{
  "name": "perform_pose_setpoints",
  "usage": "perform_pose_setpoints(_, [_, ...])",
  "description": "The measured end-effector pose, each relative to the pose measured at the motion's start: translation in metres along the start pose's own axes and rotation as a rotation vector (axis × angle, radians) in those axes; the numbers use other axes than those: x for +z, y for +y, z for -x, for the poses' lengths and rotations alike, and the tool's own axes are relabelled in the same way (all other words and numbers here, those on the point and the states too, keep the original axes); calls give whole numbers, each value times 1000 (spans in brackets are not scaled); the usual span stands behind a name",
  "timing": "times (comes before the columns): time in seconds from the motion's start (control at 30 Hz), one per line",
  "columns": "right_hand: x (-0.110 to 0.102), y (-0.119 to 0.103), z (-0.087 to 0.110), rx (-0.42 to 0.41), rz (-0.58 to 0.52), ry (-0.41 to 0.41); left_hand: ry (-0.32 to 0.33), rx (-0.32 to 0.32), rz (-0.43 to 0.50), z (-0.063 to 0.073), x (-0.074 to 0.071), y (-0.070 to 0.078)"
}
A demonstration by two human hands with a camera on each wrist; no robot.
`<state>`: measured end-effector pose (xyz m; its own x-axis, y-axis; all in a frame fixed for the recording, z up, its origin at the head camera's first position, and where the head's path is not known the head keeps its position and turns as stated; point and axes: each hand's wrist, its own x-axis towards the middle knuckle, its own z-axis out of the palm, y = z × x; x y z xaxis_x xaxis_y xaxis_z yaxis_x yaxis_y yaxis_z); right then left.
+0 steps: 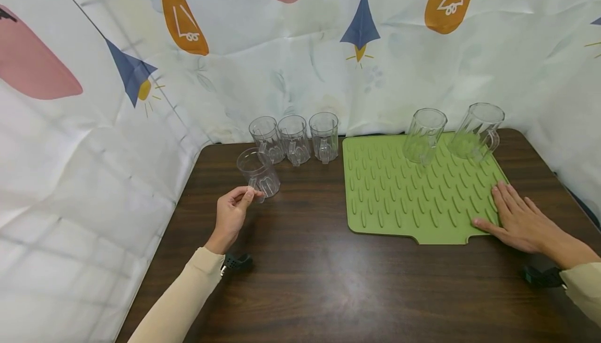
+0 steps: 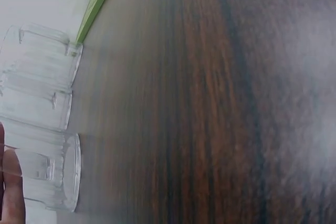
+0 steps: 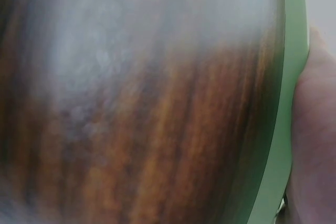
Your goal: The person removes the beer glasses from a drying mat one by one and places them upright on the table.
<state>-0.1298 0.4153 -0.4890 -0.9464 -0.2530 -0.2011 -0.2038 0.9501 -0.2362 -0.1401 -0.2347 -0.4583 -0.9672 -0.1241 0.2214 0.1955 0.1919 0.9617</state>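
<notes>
My left hand pinches the handle of a clear glass mug at the left of the table. In the left wrist view the same mug shows at the lower left beside my fingers. My right hand lies with fingers stretched out on the right edge of the green drying mat. In the right wrist view part of that hand rests along the mat's green edge. Two clear mugs stand on the back right of the mat.
Three more clear mugs stand in a row along the back edge, right behind the gripped one. The dark wooden table runs up to a patterned white cloth at the back and left.
</notes>
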Motion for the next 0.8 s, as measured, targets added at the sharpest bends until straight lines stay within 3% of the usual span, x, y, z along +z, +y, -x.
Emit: perform_pose_setpoints(0.8, [2,0,2,-7,-7,13,-35,-70,34,2,-7,5])
